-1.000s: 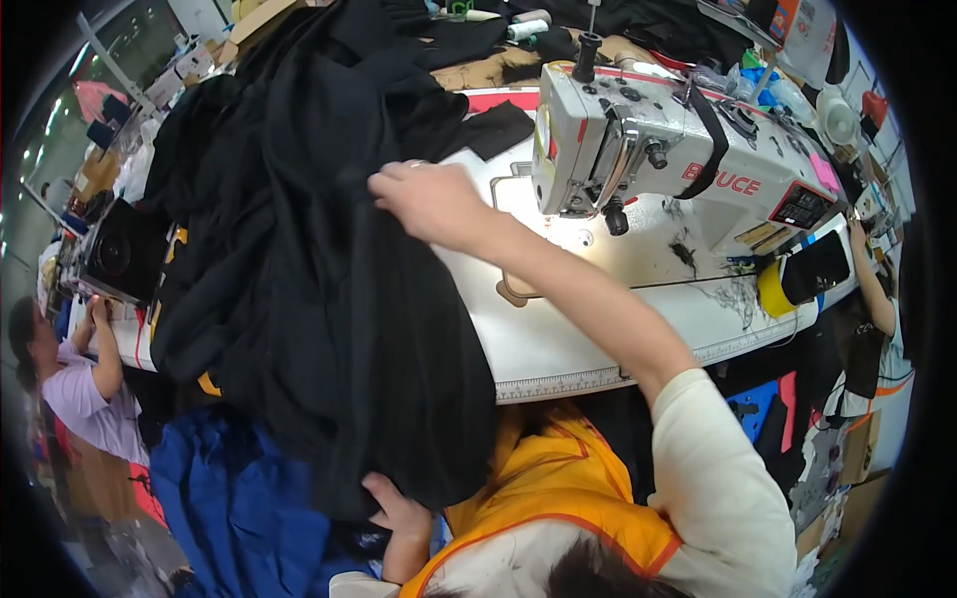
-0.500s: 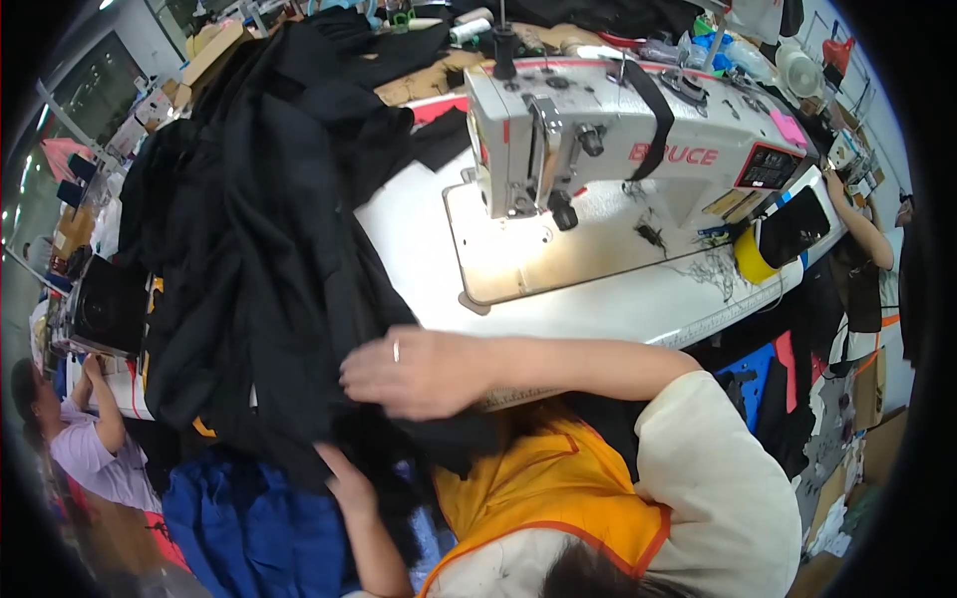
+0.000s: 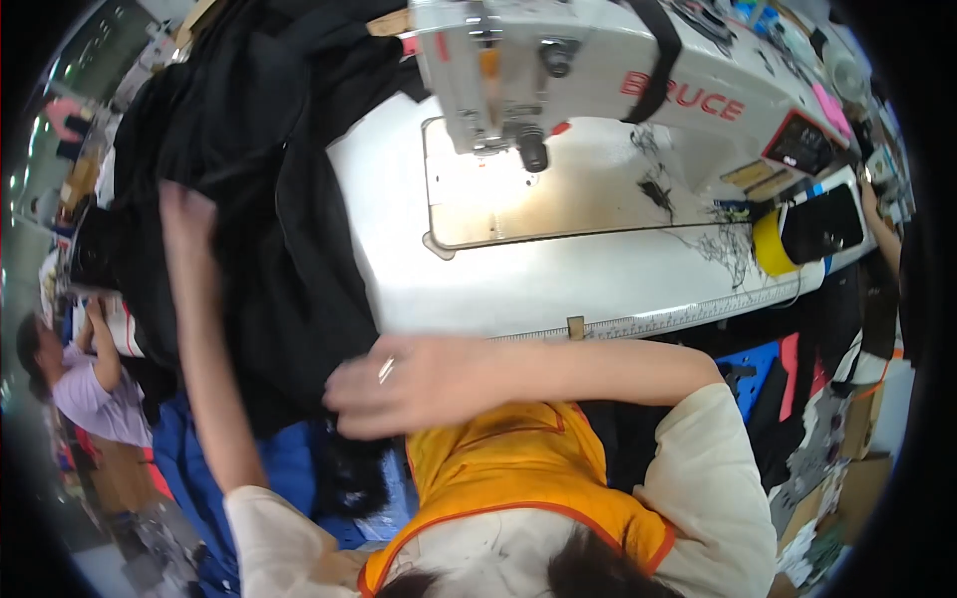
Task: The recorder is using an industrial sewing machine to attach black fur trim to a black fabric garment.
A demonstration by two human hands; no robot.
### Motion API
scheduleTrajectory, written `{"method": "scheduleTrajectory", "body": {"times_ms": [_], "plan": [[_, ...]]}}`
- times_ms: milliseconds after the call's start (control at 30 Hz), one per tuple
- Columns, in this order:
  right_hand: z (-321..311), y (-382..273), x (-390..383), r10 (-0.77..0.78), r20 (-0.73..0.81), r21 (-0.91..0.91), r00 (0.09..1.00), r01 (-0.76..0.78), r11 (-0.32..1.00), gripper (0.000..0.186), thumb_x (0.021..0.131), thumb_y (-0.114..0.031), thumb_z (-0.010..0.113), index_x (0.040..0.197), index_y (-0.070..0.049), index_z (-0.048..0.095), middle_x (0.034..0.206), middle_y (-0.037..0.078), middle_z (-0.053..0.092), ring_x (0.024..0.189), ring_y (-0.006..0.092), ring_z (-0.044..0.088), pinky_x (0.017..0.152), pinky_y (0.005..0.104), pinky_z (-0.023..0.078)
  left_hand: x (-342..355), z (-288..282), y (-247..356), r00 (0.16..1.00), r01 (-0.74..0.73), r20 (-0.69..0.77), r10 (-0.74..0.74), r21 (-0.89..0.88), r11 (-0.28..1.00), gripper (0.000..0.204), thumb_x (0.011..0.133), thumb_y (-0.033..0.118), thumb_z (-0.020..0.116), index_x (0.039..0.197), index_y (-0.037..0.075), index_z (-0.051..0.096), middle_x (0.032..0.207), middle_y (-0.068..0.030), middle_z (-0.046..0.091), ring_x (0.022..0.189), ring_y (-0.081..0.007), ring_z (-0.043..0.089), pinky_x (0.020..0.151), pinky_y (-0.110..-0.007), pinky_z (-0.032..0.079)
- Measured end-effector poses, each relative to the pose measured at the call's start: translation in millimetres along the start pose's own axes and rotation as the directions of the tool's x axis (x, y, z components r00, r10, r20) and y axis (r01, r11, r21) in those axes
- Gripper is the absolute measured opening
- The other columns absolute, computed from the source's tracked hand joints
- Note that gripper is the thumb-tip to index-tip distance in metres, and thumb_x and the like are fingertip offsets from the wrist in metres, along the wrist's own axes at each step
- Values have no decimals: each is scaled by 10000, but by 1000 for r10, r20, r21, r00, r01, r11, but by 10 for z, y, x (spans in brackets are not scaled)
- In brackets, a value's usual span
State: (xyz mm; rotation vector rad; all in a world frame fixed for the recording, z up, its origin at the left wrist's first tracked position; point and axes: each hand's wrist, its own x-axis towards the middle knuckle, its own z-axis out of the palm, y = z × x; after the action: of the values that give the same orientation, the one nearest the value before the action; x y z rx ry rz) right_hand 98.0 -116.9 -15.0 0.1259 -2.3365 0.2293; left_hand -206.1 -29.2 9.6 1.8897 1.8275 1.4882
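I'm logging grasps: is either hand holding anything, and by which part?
Cannot be told: the left hand and right hand, both blurred, are at the black cloth; neither shows a clear grip.

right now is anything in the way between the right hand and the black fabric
Nothing visible stands between the right hand and the black fabric: the hand is at the fabric's lower right edge, though blur hides whether they touch.

This is a sewing workshop: a white sewing machine [image 3: 598,70] stands on a surface [image 3: 478,289], black cloth [image 3: 239,130] lies left of this machine, and another person [image 3: 95,399] is farther left.
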Motion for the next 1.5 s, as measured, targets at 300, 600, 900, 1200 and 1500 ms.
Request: {"method": "scheduleTrajectory", "body": {"times_ms": [300,600,900,1200,1500], "plan": [[-360,500,-977,483,224,-257,847,-427,867,491,808,-343,569,1274,-227,465,1400,57,353,1277,179,360,894,353,407,-333,1081,215,837,-268,547,-9,424,865,546,909,390,417,1406,215,272,1415,-95,320,1320,-256,278,980,-680,3],[-239,494,-826,577,221,-178,786,-549,816,433,871,-298,512,1281,-167,457,1397,74,347,1317,220,293,1077,424,240,900,1942,-182,620,-737,627,471,259,625,512,929,366,396,1385,161,288,1311,-129,430,1233,-271,382,926,-712,167],[-324,553,-927,595,218,-184,774,-566,804,493,854,-321,521,1275,-76,442,1351,83,403,1291,222,328,1082,407,222,-410,1509,1251,686,-394,669,284,13,919,359,859,101,493,1214,52,479,1184,-146,518,1215,-282,414,1022,-487,270],[-730,518,-1102,709,147,-268,690,-662,700,463,837,-217,565,1267,-83,462,1318,70,446,1221,204,419,1004,354,324,-140,1887,805,501,-582,832,238,120,804,366,881,273,464,1171,53,505,1264,-128,462,1269,-252,336,1023,-627,132],[-580,585,-942,718,134,-277,683,-669,689,541,830,-358,562,1317,-164,424,1395,29,372,1266,235,359,979,394,322,418,1977,597,332,-566,877,346,-108,817,392,873,292,463,1209,94,506,1303,-136,429,1268,-297,319,1065,-571,103]]}}
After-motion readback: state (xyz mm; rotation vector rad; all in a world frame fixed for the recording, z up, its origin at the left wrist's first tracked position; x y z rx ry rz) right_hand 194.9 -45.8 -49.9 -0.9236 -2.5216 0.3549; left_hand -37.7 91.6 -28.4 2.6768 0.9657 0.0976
